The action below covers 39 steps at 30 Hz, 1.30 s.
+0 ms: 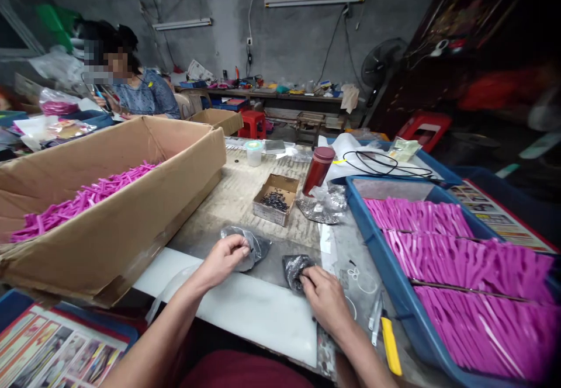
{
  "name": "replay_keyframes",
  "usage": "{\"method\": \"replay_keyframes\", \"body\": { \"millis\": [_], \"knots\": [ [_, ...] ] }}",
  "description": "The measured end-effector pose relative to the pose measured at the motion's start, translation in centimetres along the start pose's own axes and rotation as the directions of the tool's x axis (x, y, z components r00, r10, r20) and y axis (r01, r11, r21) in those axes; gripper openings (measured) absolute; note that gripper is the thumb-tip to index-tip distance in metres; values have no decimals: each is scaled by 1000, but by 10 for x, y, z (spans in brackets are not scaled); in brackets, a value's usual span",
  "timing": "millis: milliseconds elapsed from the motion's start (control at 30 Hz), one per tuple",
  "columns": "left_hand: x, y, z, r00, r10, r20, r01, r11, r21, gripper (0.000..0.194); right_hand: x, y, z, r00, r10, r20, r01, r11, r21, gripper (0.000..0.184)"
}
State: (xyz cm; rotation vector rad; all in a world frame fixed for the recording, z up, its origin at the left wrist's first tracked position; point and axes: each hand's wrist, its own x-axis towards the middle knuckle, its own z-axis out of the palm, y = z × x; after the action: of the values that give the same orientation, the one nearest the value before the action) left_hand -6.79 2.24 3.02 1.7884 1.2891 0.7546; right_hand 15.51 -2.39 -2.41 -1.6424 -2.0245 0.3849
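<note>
My left hand (227, 257) is closed in a pinch above a clear plastic bag (261, 250) with dark contents. What its fingertips hold is too small to make out. At the mouth of a small bag of dark pieces (293, 267), my right hand (325, 298) has its fingers curled together. Its fingertips are partly hidden there, so what they grip does not show. Both bags lie on the worktable, by a white sheet (263, 312) along the near edge. Beyond them is a small cardboard box (268, 213) with many small black parts.
A large carton (175, 201) of pink plastic pieces stands left. At right, a blue tray (372, 242) holds rows of pink pieces, with a yellow-handled knife (390, 347) beside it. A dark red cylinder (318, 172) stands behind the small box. Another person (153, 93) sits far left.
</note>
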Motion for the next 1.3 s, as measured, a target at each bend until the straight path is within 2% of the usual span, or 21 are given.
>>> {"method": "replay_keyframes", "body": {
  "millis": [133,200,233,300,367,433,500,667,800,1067,1200,1300],
  "knots": [
    [-3,13,18,994,-76,81,95,960,-265,14,-4,-4,-4,988,53,-147,-26,982,185,16],
    [-5,19,29,991,-75,109,107,938,-331,15,-7,-10,-5,961,180,-209,-96,928,360,15],
    [-5,21,34,991,-67,119,106,930,-353,15,-8,-14,-6,947,256,-192,-141,872,468,15],
    [-6,26,47,990,-45,135,94,916,-389,15,-9,-22,-6,911,386,-143,-188,700,688,16],
    [-7,28,59,989,-24,143,82,907,-414,15,-10,-30,-5,905,418,-76,-188,554,811,16],
    [-8,30,69,990,-6,141,66,904,-423,15,-10,-36,-4,911,412,-31,-178,461,869,16],
    [-8,31,77,992,11,124,42,909,-414,15,-11,-39,-4,905,424,-29,-172,427,888,17],
    [-9,33,85,995,93,31,-80,950,-303,14,-12,-40,-3,891,450,-52,-164,427,889,16],
    [-10,32,84,984,177,-3,-175,973,-152,14,-14,-37,1,901,428,-76,-157,485,861,14],
    [-10,35,77,956,286,72,-288,957,24,16,-17,-36,2,921,357,-158,-120,644,756,12],
    [-8,38,72,941,314,126,-322,945,55,16,-18,-36,2,925,341,-170,-115,675,728,11],
    [-7,39,71,943,287,166,-304,949,87,16,-18,-35,2,930,332,-157,-120,678,725,11]
  ]
}}
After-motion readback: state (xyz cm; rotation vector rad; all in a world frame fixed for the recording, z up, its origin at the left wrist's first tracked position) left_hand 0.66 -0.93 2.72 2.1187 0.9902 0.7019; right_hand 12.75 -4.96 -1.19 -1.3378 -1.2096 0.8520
